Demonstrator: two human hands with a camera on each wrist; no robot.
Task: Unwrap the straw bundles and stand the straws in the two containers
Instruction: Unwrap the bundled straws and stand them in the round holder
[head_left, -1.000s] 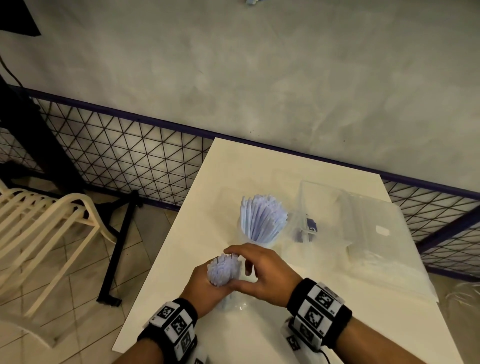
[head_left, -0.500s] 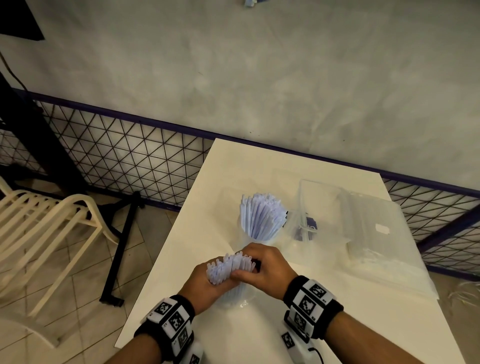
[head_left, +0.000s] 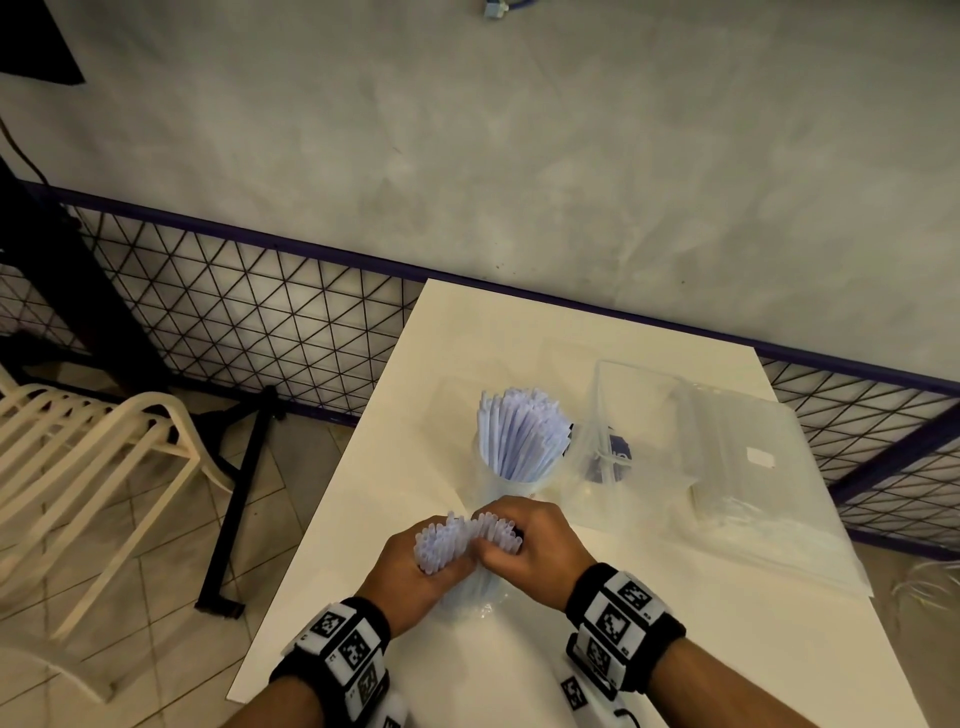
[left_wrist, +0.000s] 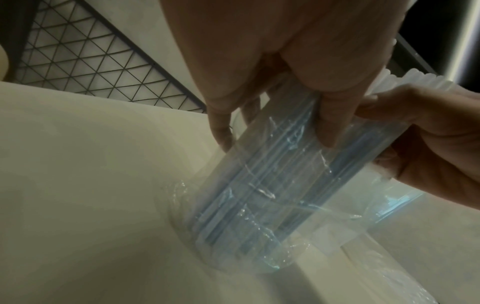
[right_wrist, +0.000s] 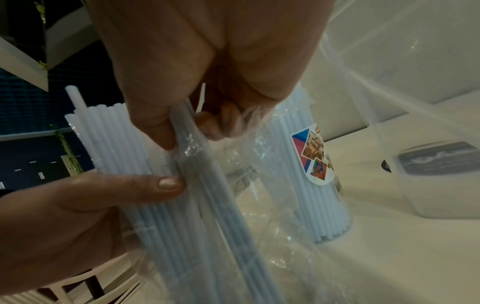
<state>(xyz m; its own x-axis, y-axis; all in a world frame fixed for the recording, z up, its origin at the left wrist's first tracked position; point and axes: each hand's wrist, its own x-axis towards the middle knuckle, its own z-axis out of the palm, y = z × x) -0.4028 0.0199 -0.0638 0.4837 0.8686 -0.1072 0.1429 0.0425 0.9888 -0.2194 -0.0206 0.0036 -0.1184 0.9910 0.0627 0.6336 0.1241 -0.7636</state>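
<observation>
Straws (head_left: 465, 538) sit bunched upright between both hands near the front of the bench (head_left: 363, 519), their tops fanned out while the lower ends stand inside a loose clear wrapper (left_wrist: 272, 195) that reaches down to the bench top. The left hand (head_left: 415, 569) curls round the left side of the bundle, thumb pressed flat on the straws in the right wrist view. The right hand (head_left: 530, 545) has its fingers (right_wrist: 153, 123) closed on a few straws and a fold of the film, pinching it at the bundle's right side.

Beyond them, the first container (head_left: 514, 480) already stands full of straws, very close to the knuckles (that is the worry). A brisk tug on the wrapper could swing a hand back into it and tip the lot over. The film itself looks thin and clingy; if it snags on the straw ends as it is peeled down, straws could ride out with it and scatter across the bench, or roll off the near left edge to the floor.

The grip is split, too: each hand holds only part of the fan, so any slackening mid-peel could let the middle straws slide and splay. A second container is not plainly visible among the clear plastic bags (head_left: 753, 467) at the right, so where these straws would go cannot be told.
</observation>
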